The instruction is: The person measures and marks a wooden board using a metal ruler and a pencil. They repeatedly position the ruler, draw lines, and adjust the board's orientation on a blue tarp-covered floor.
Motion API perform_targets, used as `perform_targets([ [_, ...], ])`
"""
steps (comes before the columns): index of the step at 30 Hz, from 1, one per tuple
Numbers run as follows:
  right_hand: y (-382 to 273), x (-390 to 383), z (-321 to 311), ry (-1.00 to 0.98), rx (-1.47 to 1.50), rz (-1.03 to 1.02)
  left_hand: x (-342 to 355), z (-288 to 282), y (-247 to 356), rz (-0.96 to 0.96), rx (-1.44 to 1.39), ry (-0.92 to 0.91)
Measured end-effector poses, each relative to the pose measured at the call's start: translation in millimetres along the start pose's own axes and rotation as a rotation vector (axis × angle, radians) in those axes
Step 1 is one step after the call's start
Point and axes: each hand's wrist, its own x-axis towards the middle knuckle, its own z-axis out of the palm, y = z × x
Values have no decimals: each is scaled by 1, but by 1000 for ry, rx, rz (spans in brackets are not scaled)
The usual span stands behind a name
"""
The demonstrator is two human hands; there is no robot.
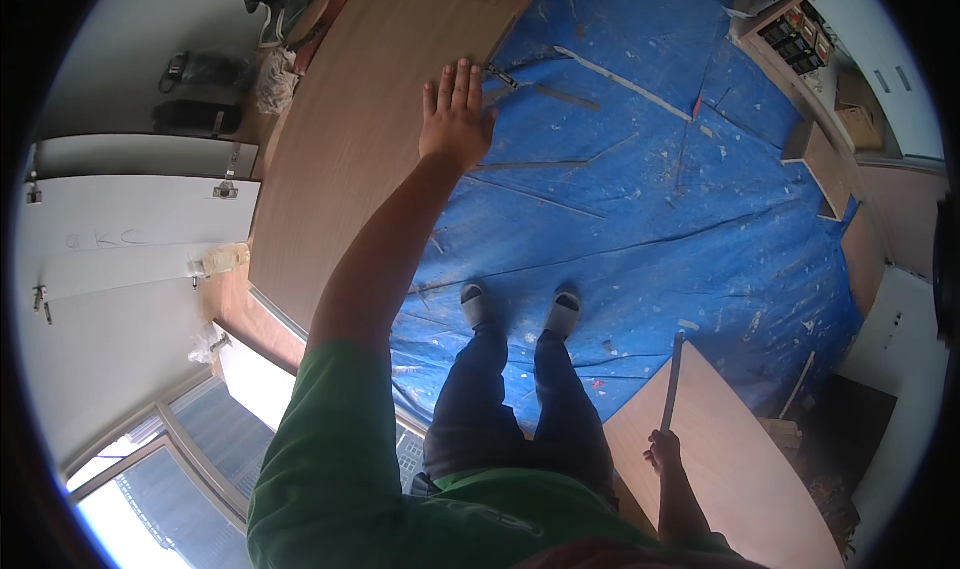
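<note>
Left hand (458,119) flat, fingers extended, palm-down over the edge of a brown wood-grain panel (350,149), contact hard to confirm. Right hand (663,452) closed around a thin grey strip (674,384), above a smooth pale board (735,449). Wrinkled, debris-flecked blue tarp (640,234) spreads underfoot between the hands.

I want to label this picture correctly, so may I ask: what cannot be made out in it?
In the head view:
Palm of the left hand: hidden by the hand's own back.
Near end of the long, thin grey strip: hidden at the right hand.
Lower end of the pale, flat wooden board: cut off by the picture's lower edge.
Small dark items, upper right: too small to identify.
</note>
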Motion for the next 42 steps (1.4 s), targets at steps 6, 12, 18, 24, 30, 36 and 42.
perform_targets([
  [6, -50, -20, -30, 30, 0, -72, 96, -7, 20, 40, -19, 20],
  [12, -123, -56, -37, 86, 5, -65, 140, -20, 33, 52, -88, -67],
  [18, -222, -97, -25, 109, -157, -188, 168, -19, -1, 226, -494, 171],
  [24, -351, -135, -24, 73, -209, -406, 189, -13, -19, 125, -765, 61],
  [30, -446, -184, -32, 42, -318, -457, 198, -17, -24, 48, -774, -47],
  [36, -551, -222, -35, -118, -387, -567, 144, 1, 0, -103, -430, 225],
  [42, -679, -229, -14, -238, -947, -838, 31, -52, 42, 19, -498, -318],
])
